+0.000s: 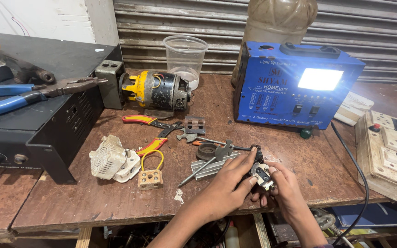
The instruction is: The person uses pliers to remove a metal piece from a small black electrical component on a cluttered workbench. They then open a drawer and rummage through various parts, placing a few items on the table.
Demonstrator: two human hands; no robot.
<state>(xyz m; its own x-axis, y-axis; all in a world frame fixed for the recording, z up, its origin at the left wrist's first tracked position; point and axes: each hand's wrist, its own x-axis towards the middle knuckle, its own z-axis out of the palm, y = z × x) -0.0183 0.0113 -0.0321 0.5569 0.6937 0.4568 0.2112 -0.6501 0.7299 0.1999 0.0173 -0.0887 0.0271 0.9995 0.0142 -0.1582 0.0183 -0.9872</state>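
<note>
A worn wooden workbench [116, 202] stands against a ribbed metal shutter [217, 27], crowded with tools and parts. At its front edge, the left hand [228, 183] and the right hand [286, 190] close together around a small pale electrical plug [262, 174], fingers pinching it from both sides; a black cord [357, 179] appears to run from it, past the right hand and off the edge. The plug sits right over the lip of the bench, so a slip of the fingers would likely drop it or any small loose piece into the clutter below. Just beside the left hand lie a screwdriver [198, 171] and some grey metal strips [212, 164], easy to knock with a wrist. Further out sit red-handled pliers [150, 121], a small motor [155, 89] and a clear plastic cup [185, 57]. The blue power box [295, 87] behind has its lamp glaring, which could hide fine detail on the plug.
</note>
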